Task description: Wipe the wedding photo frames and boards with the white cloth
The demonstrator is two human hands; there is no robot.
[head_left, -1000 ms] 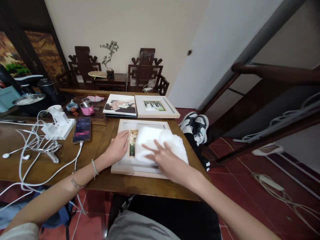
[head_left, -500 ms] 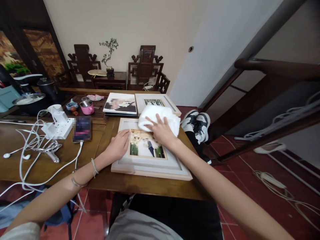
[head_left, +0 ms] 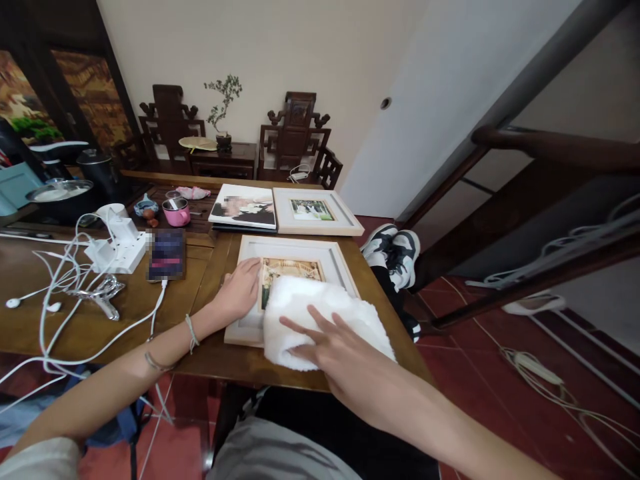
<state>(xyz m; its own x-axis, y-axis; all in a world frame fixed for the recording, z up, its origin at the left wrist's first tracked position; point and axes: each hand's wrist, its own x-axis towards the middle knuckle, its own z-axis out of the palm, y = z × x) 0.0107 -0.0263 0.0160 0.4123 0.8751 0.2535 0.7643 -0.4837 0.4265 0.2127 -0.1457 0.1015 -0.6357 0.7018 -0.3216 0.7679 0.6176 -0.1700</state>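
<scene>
A light wooden picture frame point(head_left: 345, 270) with a wedding photo lies flat at the table's near edge. My left hand point(head_left: 243, 287) rests on its left side, fingers stretched flat with the tips at the photo's edge. My right hand point(head_left: 325, 337) holds a folded white towel point(head_left: 300, 300) down on the frame, fingers spread over the top and the thumb by its near fold. The towel hides the frame's near right part and most of the photo, and hangs past the near edge.
Behind lie a second picture frame point(head_left: 345, 218) and a stack topped by a photo panel point(head_left: 243, 207). Leftward are a phone point(head_left: 167, 257), a power strip point(head_left: 127, 250) with tangled white cables, and a pink cup point(head_left: 176, 213). A person's sneakers point(head_left: 400, 250) show beyond the table's right edge.
My right hand has drawn the towel from the frame's far edge toward me, over the photo to the near right corner. My left hand stays in place.
</scene>
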